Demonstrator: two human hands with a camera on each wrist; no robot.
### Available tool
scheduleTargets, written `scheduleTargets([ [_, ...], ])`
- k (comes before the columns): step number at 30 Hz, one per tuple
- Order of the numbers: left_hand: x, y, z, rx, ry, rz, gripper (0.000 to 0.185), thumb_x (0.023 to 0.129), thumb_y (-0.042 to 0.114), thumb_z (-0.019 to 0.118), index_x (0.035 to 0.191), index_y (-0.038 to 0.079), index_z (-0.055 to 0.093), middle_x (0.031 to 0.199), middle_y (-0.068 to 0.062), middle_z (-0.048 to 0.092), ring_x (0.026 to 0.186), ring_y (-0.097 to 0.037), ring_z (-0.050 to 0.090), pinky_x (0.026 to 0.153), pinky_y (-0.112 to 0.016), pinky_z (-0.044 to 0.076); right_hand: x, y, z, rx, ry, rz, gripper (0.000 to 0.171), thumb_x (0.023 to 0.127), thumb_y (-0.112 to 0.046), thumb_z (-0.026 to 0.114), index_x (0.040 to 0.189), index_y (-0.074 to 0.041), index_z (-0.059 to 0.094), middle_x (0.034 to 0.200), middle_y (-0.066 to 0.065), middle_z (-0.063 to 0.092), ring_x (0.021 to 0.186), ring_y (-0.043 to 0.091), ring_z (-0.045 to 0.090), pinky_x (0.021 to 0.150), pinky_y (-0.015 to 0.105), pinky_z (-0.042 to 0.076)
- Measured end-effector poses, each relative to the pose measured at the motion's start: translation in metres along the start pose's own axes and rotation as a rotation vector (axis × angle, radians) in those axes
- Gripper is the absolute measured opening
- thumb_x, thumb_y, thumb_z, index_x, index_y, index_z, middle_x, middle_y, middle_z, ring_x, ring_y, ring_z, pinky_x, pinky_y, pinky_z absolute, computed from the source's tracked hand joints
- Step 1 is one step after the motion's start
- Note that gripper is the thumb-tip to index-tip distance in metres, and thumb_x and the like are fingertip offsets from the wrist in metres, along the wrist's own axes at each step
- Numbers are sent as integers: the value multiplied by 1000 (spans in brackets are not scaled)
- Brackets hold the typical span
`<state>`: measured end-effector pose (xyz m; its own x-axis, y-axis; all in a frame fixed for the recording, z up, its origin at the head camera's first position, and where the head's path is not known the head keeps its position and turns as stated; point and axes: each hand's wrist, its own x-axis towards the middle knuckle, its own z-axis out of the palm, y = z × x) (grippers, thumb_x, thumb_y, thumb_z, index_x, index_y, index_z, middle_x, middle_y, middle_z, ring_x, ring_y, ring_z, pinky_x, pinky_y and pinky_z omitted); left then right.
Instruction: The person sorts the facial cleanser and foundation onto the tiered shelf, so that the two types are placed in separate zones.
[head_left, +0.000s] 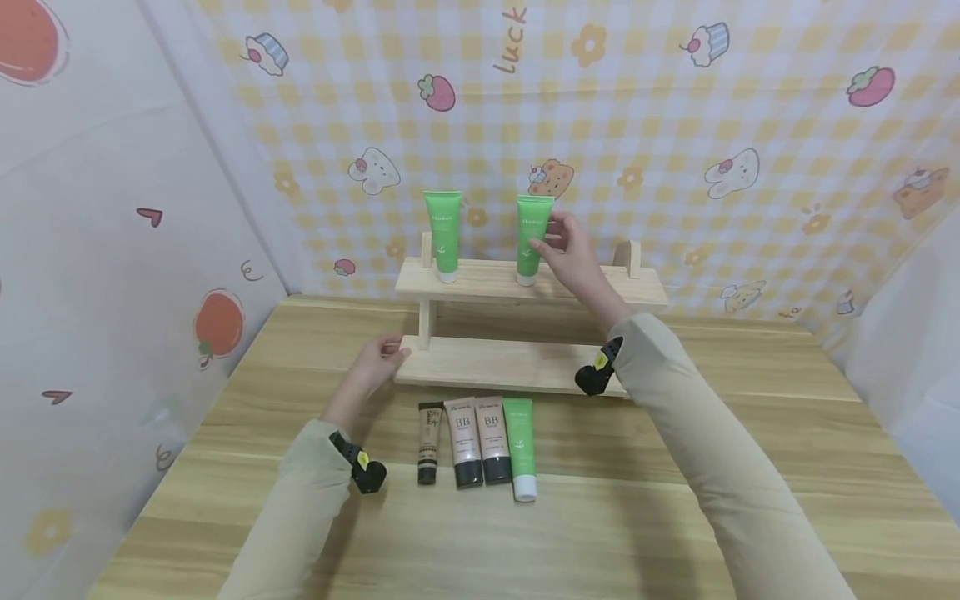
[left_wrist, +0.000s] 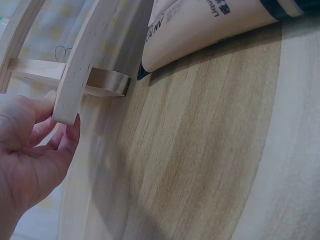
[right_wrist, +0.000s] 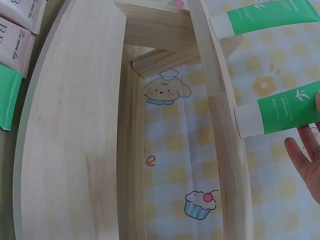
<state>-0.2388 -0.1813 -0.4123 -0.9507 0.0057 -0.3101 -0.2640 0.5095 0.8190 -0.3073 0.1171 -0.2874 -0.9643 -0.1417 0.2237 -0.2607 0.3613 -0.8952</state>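
Note:
A two-tier wooden shelf [head_left: 517, 364] stands on the table. My left hand [head_left: 372, 364] pinches the left end of its lower board, thumb on one face and fingers curled under, as the left wrist view shows. On the upper board [head_left: 480, 279], a green squeeze tube [head_left: 532, 237] with a white cap stands upright, cap down. My right hand [head_left: 573, 254] holds this tube from its right side between thumb and fingers. To the left, a second green tube [head_left: 443, 237] stands upright on the same board. The right wrist view shows the held tube's white cap [right_wrist: 249, 120] at the board's edge.
In front of the shelf lie a slim brown tube [head_left: 429, 442], two pinkish BB cream tubes [head_left: 463, 442] with black caps and another green tube [head_left: 521, 446], side by side on the wooden table [head_left: 345, 533]. A checked cloth [head_left: 600, 108] hangs close behind the shelf.

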Motion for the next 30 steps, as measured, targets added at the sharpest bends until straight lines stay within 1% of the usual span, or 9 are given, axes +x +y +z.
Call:
scheduleTargets([
  [7,0,1,-1,0,-18,0,53,96,28,43,142,6,27,141,-21,35,126,-37,39,105,-47,37,-5,3,-2,-16,-10,21,47,90,-13,56,132,-8,37,132,13,50,119,29,51,100,38,44],
  [11,0,2,-2,-4,-5,-7,52,96,26,45,141,7,28,140,-21,36,125,-37,40,105,-46,37,-7,6,-2,-22,-3,41,49,88,-13,59,132,-7,39,131,14,51,117,28,52,99,37,45],
  [15,0,2,-1,-7,4,-16,51,95,25,46,141,7,30,139,-21,38,124,-37,42,104,-45,38,-11,9,-2,-25,10,84,50,86,-18,62,131,-8,41,128,12,52,117,26,52,97,36,46],
  [18,1,1,-1,-2,-2,-8,51,96,24,45,141,6,29,138,-22,37,123,-37,42,103,-45,39,-14,11,-3,-26,27,117,51,86,-22,63,131,-8,41,127,12,52,117,26,51,96,36,47],
  [24,2,1,-1,2,-10,-15,52,96,26,44,141,7,28,140,-21,36,124,-37,41,103,-46,39,-24,12,-1,-10,59,155,53,85,-26,64,128,-4,43,120,15,54,108,27,55,88,36,51],
  [28,1,2,-2,3,-17,-31,52,96,28,43,142,9,27,141,-20,35,125,-37,40,103,-46,38,-30,12,1,15,72,189,50,85,-26,64,126,-3,46,115,14,56,100,23,58,80,31,54],
  [30,0,2,-2,5,-17,-31,52,96,28,44,142,9,28,141,-19,35,125,-36,41,103,-46,38,-32,12,2,31,69,208,49,85,-24,64,125,-1,47,114,14,56,97,21,59,79,29,55],
])
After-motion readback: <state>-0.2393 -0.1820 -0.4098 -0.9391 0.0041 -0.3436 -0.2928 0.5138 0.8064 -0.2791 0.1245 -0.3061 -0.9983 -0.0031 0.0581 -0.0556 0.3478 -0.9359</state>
